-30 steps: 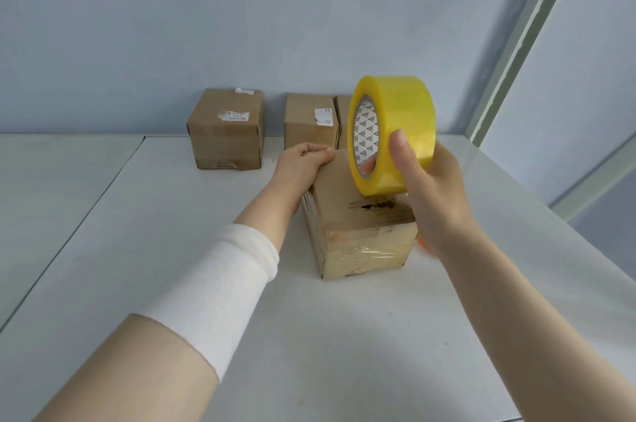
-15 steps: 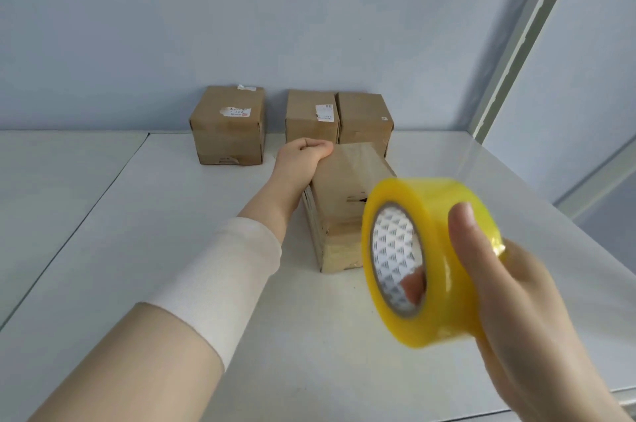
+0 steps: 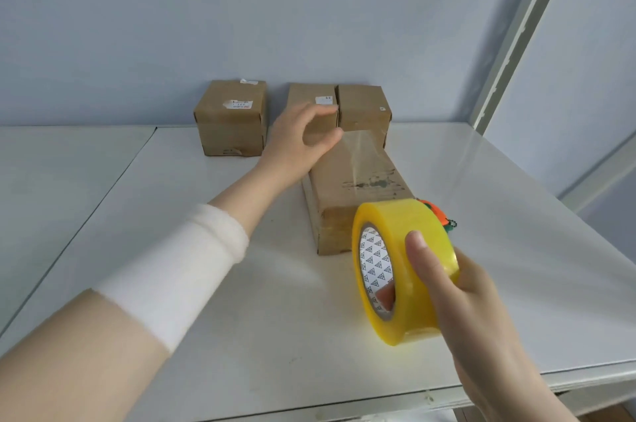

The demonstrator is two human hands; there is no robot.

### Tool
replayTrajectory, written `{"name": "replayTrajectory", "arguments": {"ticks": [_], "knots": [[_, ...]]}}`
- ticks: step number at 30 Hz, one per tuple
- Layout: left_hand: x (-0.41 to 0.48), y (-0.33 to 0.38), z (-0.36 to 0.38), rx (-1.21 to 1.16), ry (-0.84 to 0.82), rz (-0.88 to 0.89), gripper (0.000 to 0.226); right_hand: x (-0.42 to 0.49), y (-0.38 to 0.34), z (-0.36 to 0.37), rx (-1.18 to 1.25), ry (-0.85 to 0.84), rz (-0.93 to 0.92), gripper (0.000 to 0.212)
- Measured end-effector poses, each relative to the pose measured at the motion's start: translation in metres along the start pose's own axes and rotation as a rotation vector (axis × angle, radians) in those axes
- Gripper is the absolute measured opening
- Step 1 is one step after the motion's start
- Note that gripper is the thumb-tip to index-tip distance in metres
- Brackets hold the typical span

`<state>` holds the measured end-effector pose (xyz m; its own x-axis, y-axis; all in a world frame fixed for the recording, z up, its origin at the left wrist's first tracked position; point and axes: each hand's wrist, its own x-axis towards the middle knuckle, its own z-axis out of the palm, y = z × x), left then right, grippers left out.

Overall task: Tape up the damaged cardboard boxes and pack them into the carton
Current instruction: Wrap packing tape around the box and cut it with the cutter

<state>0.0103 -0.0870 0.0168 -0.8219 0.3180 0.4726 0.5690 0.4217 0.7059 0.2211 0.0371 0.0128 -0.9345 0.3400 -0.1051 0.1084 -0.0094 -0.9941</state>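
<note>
The right hand (image 3: 457,297) keeps its grip clamped on the tape roll (image 3: 402,270), drawn back to stretch film over the torn box (image 3: 358,191), while the left hand (image 3: 303,139), fingers spread, hovers at its far end.

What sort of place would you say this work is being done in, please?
Probably a small parcel-packing bench in a plain room. A white table stands against a bare pale wall, with labelled cardboard boxes lined up at the back and a roll of tape in the right hand.
</note>
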Motion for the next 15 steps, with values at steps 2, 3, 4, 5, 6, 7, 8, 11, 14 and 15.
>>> {"name": "replayTrajectory", "arguments": {"ticks": [2,3,4,5,6,7,8,11,14,15], "knots": [[-0.016,0.004,-0.010,0.058,-0.248,0.251,0.059,0.002,0.000,-0.001,0.015,-0.017,-0.001,0.051],[-0.023,0.005,-0.012,0.160,-0.391,0.341,0.071,0.003,0.001,-0.002,0.014,-0.028,0.000,0.054],[-0.029,0.005,-0.011,0.298,-0.495,0.419,0.082,0.003,0.002,-0.002,0.007,-0.037,0.000,0.057],[-0.032,0.003,-0.010,0.412,-0.542,0.467,0.089,0.004,0.003,-0.001,0.000,-0.043,0.000,0.060],[-0.033,0.002,-0.009,0.472,-0.546,0.483,0.090,0.004,0.005,-0.001,0.001,-0.047,-0.004,0.062],[-0.031,0.002,-0.008,0.483,-0.531,0.477,0.087,0.005,0.005,-0.001,0.006,-0.048,-0.006,0.062],[-0.030,0.003,-0.007,0.470,-0.515,0.468,0.085,0.005,0.005,-0.001,0.010,-0.047,-0.007,0.061],[-0.035,0.003,-0.007,0.459,-0.453,0.537,0.082,0.005,0.004,-0.001,0.003,-0.051,-0.018,0.060],[-0.046,0.003,-0.006,0.474,-0.356,0.633,0.072,0.005,0.003,-0.001,0.012,-0.049,-0.039,0.058],[-0.048,0.003,-0.006,0.453,-0.332,0.635,0.069,0.005,0.003,-0.001,0.016,-0.052,-0.048,0.057]]}}
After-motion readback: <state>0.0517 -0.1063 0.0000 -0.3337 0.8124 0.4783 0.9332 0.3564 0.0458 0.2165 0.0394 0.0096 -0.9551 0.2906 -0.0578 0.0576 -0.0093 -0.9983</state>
